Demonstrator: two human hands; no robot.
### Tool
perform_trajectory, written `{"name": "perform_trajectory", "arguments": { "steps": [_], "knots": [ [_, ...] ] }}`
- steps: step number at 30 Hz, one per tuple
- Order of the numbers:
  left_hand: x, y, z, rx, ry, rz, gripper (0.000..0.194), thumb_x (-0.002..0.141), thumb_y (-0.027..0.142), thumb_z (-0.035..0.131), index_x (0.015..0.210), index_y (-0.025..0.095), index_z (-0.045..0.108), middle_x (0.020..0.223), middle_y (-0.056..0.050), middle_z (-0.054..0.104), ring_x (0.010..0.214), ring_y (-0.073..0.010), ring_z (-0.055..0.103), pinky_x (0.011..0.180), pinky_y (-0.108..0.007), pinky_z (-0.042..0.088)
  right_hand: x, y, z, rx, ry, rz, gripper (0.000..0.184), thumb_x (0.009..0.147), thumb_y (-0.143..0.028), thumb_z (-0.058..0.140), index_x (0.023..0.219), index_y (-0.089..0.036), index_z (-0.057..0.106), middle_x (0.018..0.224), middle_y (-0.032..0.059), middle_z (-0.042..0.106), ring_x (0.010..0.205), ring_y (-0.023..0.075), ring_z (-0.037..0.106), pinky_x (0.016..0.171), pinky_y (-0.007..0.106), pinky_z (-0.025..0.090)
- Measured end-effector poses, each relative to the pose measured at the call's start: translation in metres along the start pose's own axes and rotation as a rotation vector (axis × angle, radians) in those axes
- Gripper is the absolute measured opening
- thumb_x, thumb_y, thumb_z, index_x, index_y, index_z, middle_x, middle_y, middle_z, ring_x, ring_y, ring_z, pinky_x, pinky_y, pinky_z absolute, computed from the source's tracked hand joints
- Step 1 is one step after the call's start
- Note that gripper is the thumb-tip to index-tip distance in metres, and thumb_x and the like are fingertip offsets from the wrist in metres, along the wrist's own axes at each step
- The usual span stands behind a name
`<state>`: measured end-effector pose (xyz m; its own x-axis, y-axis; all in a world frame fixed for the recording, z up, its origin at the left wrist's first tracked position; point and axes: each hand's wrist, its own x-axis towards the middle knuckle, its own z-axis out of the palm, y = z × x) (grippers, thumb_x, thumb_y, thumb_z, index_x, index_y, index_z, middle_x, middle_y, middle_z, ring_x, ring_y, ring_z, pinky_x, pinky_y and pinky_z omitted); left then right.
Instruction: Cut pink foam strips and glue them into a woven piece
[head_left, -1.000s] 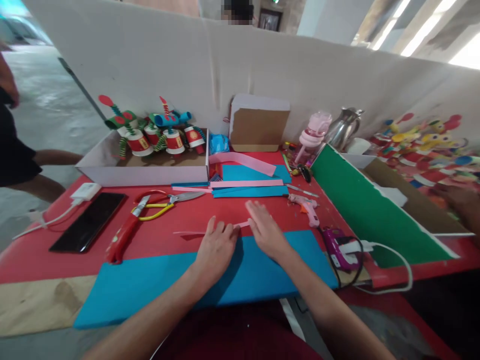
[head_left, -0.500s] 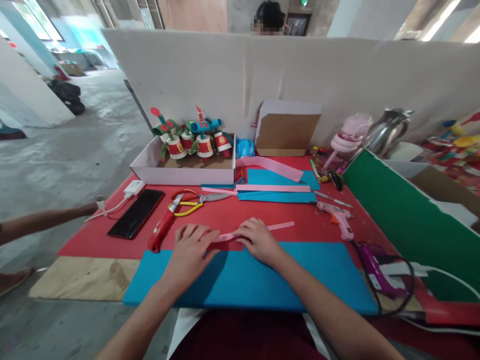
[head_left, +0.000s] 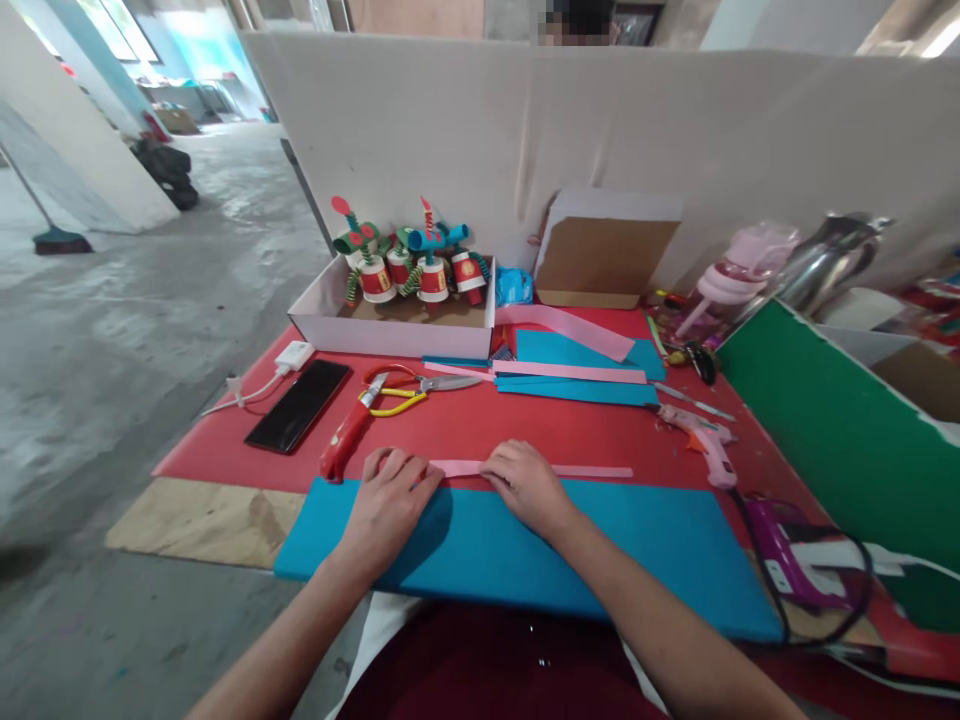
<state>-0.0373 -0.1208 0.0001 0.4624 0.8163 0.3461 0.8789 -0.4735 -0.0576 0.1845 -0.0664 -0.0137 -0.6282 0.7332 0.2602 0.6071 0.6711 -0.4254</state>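
Note:
A narrow pink paper strip runs left to right between my hands, just beyond the edge of a blue sheet. My left hand is closed on its left part, the fingertips bent down over the paper. Some way to the right, my right hand pinches the same strip, whose free end stretches out past it over the red tabletop. What lies under my fingers is hidden. Beyond my left hand lie a red-handled cutter and scissors with red and yellow handles.
A phone lies at left. Behind are a box of paper-cup figures, a blue sheet bundle and a wide pink strip. At right are a pink glue gun, a purple tool with cable, and a green panel.
The strip has become straighter, and its right end reaches farther right. My view has turned slightly left. Another person's arm at the left edge has gone out of view.

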Motion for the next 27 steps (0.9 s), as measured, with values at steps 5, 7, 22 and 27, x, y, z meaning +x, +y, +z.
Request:
{"name": "perform_trajectory", "arguments": {
  "steps": [5, 7, 22, 27],
  "knots": [
    [0.005, -0.004, 0.006, -0.126, -0.029, -0.037, 0.028, 0.096, 0.02, 0.046, 0.112, 0.021, 0.069, 0.098, -0.008, 0.07, 0.091, -0.0223, 0.055, 0.088, -0.04, 0.039, -0.002, 0.003, 0.002, 0.059, 0.035, 0.033, 0.022, 0.098, -0.024, 0.052, 0.103, -0.019, 0.073, 0.087, 0.0067, 0.066, 0.082, 0.0185, 0.058, 0.075, 0.03, 0.046],
    [0.008, -0.006, 0.007, -0.16, -0.036, -0.057, 0.03, 0.096, 0.024, 0.047, 0.119, 0.023, 0.066, 0.099, -0.007, 0.069, 0.091, -0.0219, 0.055, 0.086, -0.04, 0.039, -0.002, 0.003, 0.002, 0.049, 0.017, 0.028, 0.022, 0.097, -0.026, 0.054, 0.107, -0.022, 0.073, 0.086, 0.0057, 0.065, 0.081, 0.0179, 0.058, 0.073, 0.029, 0.045],
    [0.021, -0.014, 0.006, -0.359, -0.145, -0.299, 0.024, 0.094, 0.026, 0.051, 0.085, 0.025, 0.073, 0.095, -0.004, 0.071, 0.093, -0.0209, 0.057, 0.081, -0.037, 0.039, 0.009, -0.005, -0.008, 0.071, -0.051, 0.254, 0.014, 0.092, -0.027, 0.064, 0.082, -0.021, 0.072, 0.086, 0.0023, 0.073, 0.085, 0.0173, 0.065, 0.074, 0.03, 0.041],
    [0.024, -0.013, 0.008, -0.393, -0.168, -0.369, 0.023, 0.092, 0.027, 0.049, 0.082, 0.022, 0.069, 0.092, -0.006, 0.07, 0.092, -0.0226, 0.057, 0.08, -0.038, 0.039, 0.015, -0.009, -0.015, -0.033, -0.094, 0.342, 0.016, 0.091, -0.03, 0.065, 0.078, -0.021, 0.067, 0.08, 0.0015, 0.071, 0.079, 0.0175, 0.064, 0.069, 0.03, 0.037]
  ]
}}
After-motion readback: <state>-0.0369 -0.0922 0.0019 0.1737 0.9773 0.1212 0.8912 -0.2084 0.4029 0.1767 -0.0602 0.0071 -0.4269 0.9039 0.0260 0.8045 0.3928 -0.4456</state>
